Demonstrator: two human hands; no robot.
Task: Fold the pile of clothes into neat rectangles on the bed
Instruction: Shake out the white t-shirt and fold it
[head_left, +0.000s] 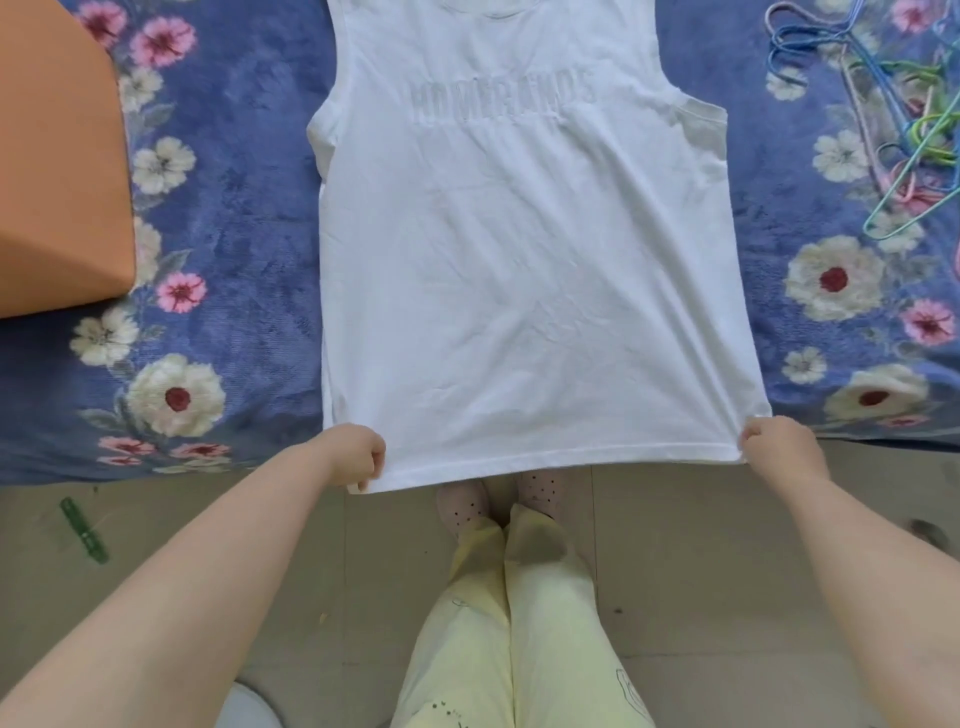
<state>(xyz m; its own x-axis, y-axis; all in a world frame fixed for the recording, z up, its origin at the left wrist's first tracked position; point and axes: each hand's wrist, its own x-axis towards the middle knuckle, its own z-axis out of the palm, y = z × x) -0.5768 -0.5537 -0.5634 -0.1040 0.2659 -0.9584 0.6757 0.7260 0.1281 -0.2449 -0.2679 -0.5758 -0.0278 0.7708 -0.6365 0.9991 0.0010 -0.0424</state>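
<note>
White sleeveless shirt (524, 270) spread flat on the bed — hem pinched at both corners.

Your left hand (358, 457) and right hand (774, 441) each have fingers curled tight on a hem corner, which overhangs the bed edge toward your feet. The cloth looks thin, light and limp — it will likely wrinkle and slide, so hold it by seams and corners and keep it taut. Beneath lies a plush blue floral bedspread (249, 208); an orange box (57, 156) sits left, wire hangers (893, 130) right, tiled floor (311, 545) below.

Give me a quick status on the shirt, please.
Left hand, right hand pinch hem corners. White shirt flat on bed. Hangers off right.
</note>
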